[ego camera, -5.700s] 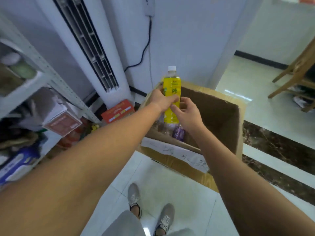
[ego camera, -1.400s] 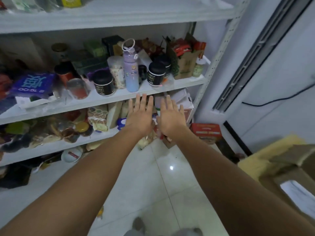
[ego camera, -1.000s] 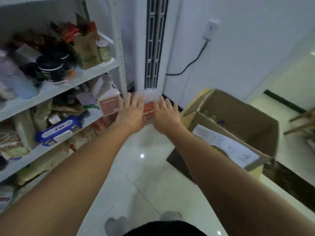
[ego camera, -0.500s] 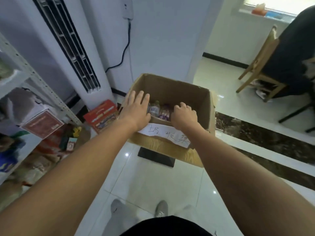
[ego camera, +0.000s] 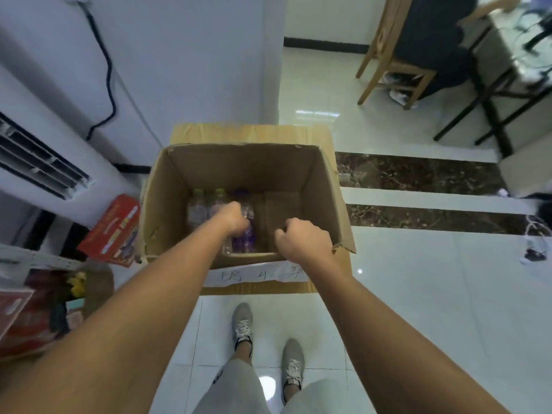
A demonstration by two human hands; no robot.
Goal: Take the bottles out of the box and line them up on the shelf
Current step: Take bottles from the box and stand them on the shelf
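The open cardboard box [ego camera: 325,186] stands on the floor in front of me. Three bottles stand in its left half: a clear one [ego camera: 195,209], one with a green cap [ego camera: 220,193], and a purple-labelled bottle [ego camera: 245,239] with a purple cap. My left hand [ego camera: 234,218] reaches down into the box, its fingers curled around the purple-labelled bottle; the fingertips are hidden. My right hand [ego camera: 303,242] hovers over the box's near edge, fingers curled, holding nothing. The box's right half shows bare cardboard.
A white standing air conditioner [ego camera: 44,162] and a red carton [ego camera: 113,231] are left of the box. The shelf's corner [ego camera: 33,259] with packed goods is at far left. A wooden chair [ego camera: 388,55] and a table stand at the back right. My feet [ego camera: 243,324] are on tiles.
I turned from the shelf to the box with both hands empty. Over the last half second my left hand dropped into the box onto the bottles; the right hand stays curled at the near edge.
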